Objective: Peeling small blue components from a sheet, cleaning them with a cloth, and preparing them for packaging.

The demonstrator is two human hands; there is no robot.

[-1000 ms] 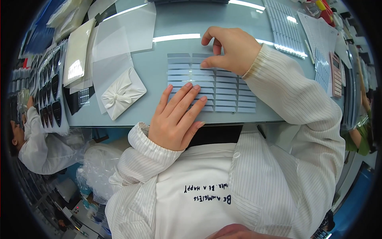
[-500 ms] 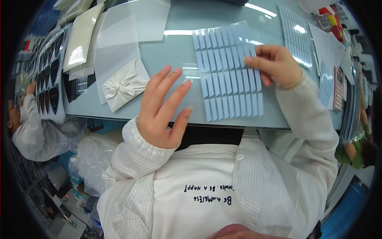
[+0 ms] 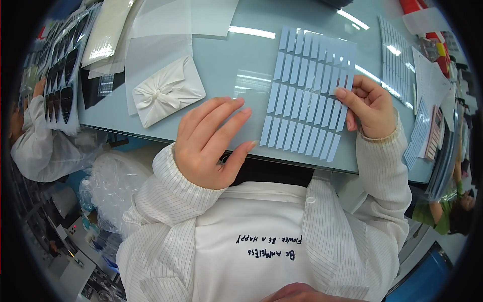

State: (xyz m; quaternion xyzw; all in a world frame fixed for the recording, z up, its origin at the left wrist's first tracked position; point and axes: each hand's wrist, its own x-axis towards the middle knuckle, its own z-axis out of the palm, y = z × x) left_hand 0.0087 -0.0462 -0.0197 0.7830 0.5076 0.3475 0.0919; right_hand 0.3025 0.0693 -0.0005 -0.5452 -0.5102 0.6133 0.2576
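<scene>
My right hand [image 3: 373, 106] pinches the right edge of a clear sheet [image 3: 303, 100] between thumb and fingers. Rows of narrow light-blue strips with slanted ends cover that sheet, which sits tilted over the glass-topped table [image 3: 241, 55]. Left of it, my left hand [image 3: 207, 143] hovers near the table's front edge, fingers spread and holding nothing. The nearest thing beyond its fingertips is a flat white cloth-wrapped packet [image 3: 176, 93] with a knot on its face.
Translucent sheets [image 3: 161, 50] and a cream-coloured packet [image 3: 108, 38] lie at the far left, by a sheet of dark pointed shapes [image 3: 63, 80]. A second strip sheet [image 3: 395, 60], papers [image 3: 430, 75] and a pink calculator-like object [image 3: 433, 133] are at right. Another person's sleeve [image 3: 37, 136] shows at left.
The sheet of strips has turned clockwise, its lower end swinging leftward relative to its top. My right hand still pinches its edge. The view has shifted; my left hand remains spread.
</scene>
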